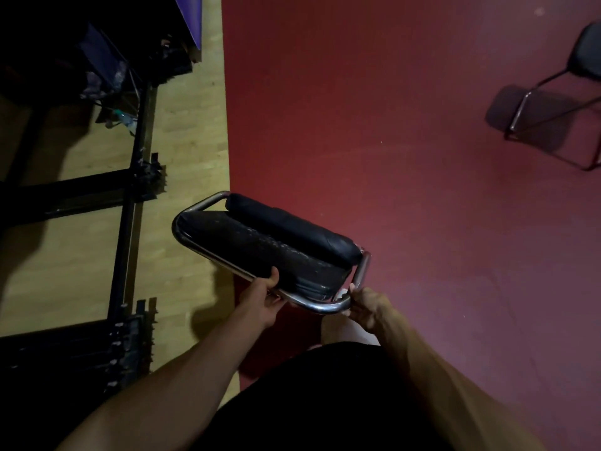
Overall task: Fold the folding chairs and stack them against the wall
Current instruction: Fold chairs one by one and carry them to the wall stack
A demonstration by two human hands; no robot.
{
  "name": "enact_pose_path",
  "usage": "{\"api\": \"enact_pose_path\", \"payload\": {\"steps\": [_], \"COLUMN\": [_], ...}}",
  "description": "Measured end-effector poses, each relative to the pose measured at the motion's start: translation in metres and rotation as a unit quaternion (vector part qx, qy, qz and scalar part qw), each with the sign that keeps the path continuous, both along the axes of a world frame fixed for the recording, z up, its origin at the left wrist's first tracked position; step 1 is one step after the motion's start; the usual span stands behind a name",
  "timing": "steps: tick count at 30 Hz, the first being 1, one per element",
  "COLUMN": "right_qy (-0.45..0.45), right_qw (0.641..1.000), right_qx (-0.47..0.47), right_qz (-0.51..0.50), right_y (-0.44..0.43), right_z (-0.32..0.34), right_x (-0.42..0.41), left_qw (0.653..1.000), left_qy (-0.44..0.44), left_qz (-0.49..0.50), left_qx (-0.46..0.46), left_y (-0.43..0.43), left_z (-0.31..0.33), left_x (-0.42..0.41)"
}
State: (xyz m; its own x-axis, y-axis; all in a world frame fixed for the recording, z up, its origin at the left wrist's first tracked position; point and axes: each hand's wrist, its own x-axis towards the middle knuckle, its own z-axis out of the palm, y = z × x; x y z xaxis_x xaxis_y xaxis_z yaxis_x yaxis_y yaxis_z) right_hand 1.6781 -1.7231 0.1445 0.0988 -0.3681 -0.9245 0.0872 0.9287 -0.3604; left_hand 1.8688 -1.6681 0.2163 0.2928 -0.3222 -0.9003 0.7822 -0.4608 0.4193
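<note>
A folded chair (260, 245) with black padding and a chrome tube frame hangs in front of me, seen from above, over the seam between wood floor and red floor. My left hand (263, 299) grips the chrome tube on the chair's near side, thumb on the black pad. My right hand (366, 307) grips the curved corner of the same tube at the right end. A second chair (582, 60) with a black seat stands unfolded on the red floor at the upper right, partly cut off by the frame edge.
Dark metal frames (130, 206) and stacked black gear (81, 353) line the left side on the wood floor (192, 141). A dark pile with a purple panel (190, 17) sits at the upper left. The red floor (390, 125) spreads across the middle and right.
</note>
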Motion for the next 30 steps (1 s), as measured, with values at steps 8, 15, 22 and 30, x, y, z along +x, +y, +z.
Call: {"api": "enact_pose_path", "payload": {"steps": [8,15,22,30], "right_qy": [0.043,0.042,0.052,0.039], "right_qw": [0.998,0.994,0.997,0.996], "right_qx": [0.004,0.023,0.001,-0.021], "right_qz": [0.038,0.097,0.061,0.080], "right_y": [0.158,0.270,0.364,0.480], "right_z": [-0.005,0.016,0.020,0.014], "right_x": [-0.009,-0.034,-0.077,-0.182], "left_qw": [1.000,0.999,0.999,0.999], "left_qy": [0.014,0.003,-0.009,-0.015], "left_qz": [0.009,0.000,0.030,0.033], "left_qx": [-0.003,0.042,0.028,0.013], "left_y": [0.152,0.264,0.360,0.493], "left_z": [-0.014,-0.005,-0.009,-0.007], "left_x": [-0.004,-0.026,-0.080,-0.187]}}
